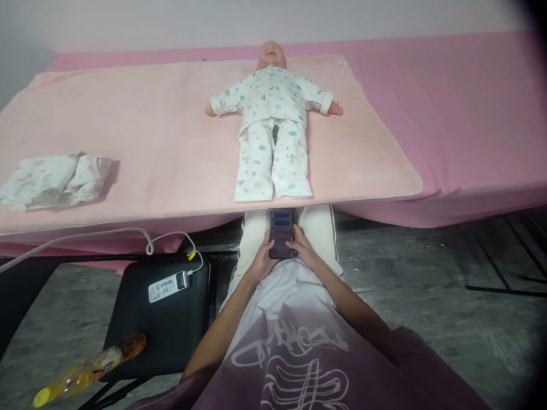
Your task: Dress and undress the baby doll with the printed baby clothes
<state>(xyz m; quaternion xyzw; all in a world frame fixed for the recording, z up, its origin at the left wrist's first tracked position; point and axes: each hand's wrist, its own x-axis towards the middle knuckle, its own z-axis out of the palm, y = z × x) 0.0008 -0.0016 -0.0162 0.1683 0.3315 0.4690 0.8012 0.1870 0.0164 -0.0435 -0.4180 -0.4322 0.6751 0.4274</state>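
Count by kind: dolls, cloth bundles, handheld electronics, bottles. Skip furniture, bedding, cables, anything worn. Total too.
Doll: 1
Cloth bundle: 1
Electronics: 2 (phone, power bank)
Bottle: 1
Total: 5

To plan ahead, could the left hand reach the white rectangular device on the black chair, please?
Probably yes: nothing covers the white device, though the left hand holds the dark rectangular phone.

Setting: indoor room, exact type indeterminate, resembling a childcare training space; shown by a clothed doll (274, 102) on a pink-draped table (448, 114) and a black stool (166, 319).
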